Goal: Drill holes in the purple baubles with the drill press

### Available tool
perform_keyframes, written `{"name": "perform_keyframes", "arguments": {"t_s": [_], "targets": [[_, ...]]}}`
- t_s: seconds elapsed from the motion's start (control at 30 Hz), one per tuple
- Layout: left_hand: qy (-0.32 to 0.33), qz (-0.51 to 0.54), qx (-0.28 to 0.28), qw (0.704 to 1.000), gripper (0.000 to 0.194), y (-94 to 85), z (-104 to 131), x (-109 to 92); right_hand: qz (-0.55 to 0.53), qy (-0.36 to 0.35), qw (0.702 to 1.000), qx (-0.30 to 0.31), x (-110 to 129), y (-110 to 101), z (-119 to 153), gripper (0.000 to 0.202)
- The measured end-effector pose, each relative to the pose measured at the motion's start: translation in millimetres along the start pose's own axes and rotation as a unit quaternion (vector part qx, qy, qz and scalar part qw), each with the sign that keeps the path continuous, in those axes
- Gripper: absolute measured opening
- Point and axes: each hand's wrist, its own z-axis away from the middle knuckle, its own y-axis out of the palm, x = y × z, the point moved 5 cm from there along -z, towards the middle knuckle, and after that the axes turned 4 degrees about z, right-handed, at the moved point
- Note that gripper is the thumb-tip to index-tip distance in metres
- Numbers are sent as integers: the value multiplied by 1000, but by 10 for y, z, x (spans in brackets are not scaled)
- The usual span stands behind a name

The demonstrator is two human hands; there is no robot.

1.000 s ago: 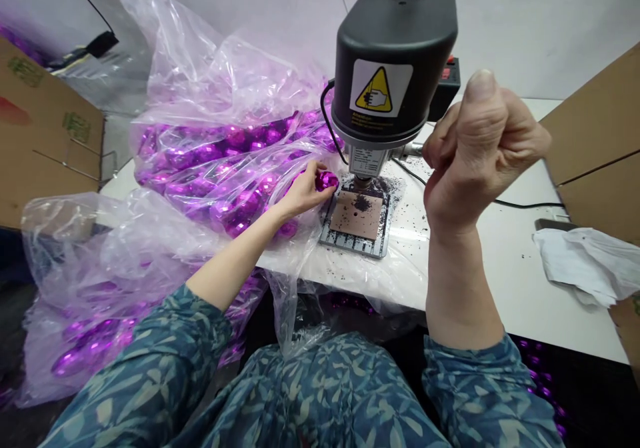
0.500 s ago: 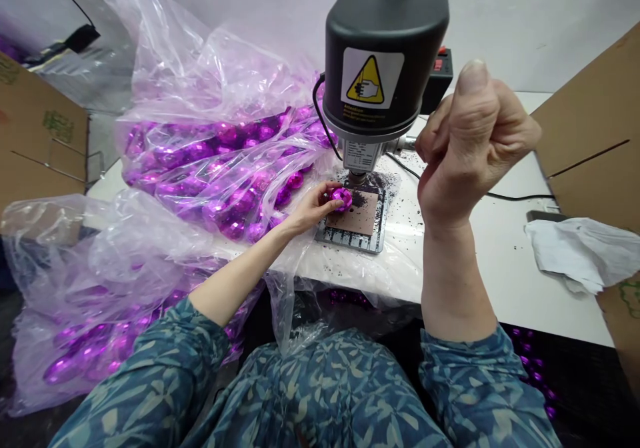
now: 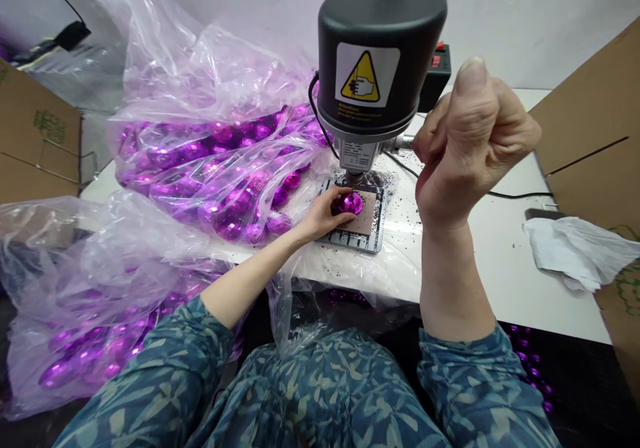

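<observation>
My left hand (image 3: 327,213) holds a shiny purple faceted ball (image 3: 352,203) between thumb and fingers, over the brown pad (image 3: 363,221) on the metal base plate (image 3: 375,240) of a drill press. The black machine head (image 3: 383,48), with a yellow warning sticker, hangs above the ball. My right hand (image 3: 467,141) is raised at the machine's right side, its fingers closed around the end of a metal lever (image 3: 400,143). Black shavings lie on the pad and around the plate.
Clear plastic bags of purple balls lie on the table (image 3: 500,261) at left (image 3: 200,161) and hang below its edge (image 3: 100,341). Cardboard boxes stand at far left (image 3: 40,128) and right (image 3: 595,115). White paper (image 3: 575,248) and a black cable are at right.
My left hand has moved the ball slightly right, further over the pad. My right hand stays closed at the lever. The view has shifted a little.
</observation>
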Motion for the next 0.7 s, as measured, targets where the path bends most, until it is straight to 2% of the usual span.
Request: {"name": "perform_keyframes", "arguments": {"t_s": [0.13,0.27,0.5,0.7], "targets": [[7,-1,-2,1000,55,13,12,-17,35,9,999,1,-19,-3,6,63],[7,4,0,1000,54,24,-1,1,-6,-8,1000,-8,-52,-44,95,62],[15,20,-2,1000,53,18,14,-18,-69,-78,994,-28,-100,-96,295,59],[8,34,-5,999,53,24,17,-11,-47,-84,995,-27,-134,-105,364,57]]}}
